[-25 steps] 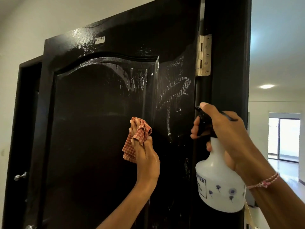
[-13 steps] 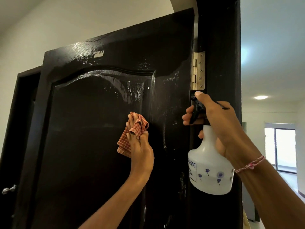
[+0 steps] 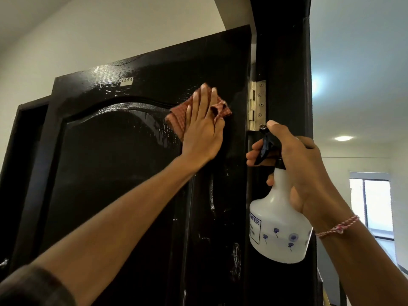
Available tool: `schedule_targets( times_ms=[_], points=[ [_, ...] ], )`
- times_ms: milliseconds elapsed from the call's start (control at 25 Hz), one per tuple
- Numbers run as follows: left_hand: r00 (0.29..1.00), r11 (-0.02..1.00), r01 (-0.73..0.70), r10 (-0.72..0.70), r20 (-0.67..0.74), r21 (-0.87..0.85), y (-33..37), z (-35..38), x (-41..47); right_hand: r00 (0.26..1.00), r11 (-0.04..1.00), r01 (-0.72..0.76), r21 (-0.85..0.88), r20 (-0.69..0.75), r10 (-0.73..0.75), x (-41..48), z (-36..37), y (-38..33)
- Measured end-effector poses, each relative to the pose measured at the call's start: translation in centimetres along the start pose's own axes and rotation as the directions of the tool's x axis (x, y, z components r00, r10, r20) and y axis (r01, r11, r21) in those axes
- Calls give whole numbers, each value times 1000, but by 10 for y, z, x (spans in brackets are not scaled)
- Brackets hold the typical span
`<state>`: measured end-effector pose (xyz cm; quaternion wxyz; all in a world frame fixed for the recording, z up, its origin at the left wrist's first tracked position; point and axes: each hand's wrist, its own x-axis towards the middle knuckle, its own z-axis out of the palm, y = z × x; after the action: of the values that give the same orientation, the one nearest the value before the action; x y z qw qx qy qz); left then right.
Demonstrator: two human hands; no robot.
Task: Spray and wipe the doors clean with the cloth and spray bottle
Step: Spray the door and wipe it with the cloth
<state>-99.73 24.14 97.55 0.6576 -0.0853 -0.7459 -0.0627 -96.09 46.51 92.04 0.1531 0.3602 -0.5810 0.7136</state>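
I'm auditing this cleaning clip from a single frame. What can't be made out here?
Head view only:
The label atop the door: too small to read.
The cloth: largely covered by the left hand pressing it flat.
The spray bottle: trigger mostly wrapped by the right hand; its print curves out of sight.
The door's lower half: cut off by the bottom edge.

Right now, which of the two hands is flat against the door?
The left hand, fingers straight, pressing the red checked cloth onto the door; the right hand grips the white spray bottle.
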Motion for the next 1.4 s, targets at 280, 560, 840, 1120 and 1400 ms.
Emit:
schedule_targets(
  times_ms=[280,560,840,1120,1400],
  points=[
    [943,906,-326,291,165,268,3,-14,54,1000,999,16,48,-25,-15,9,-5,-10],
    [939,891,-334,287,190,306,5,-13,20,999,999,19,48,-27,-18,4,2,-3],
    [948,905,-300,246,203,302,-3,-12,-22,1000,999,-21,44,-11,22,-5,7,7],
    [939,892,-316,244,242,323,1,-10,-66,999,998,-38,57,-20,39,-12,3,16],
    [931,889,-334,260,255,312,2,-6,-112,996,994,-89,59,-2,89,-30,0,32]
  ],
)
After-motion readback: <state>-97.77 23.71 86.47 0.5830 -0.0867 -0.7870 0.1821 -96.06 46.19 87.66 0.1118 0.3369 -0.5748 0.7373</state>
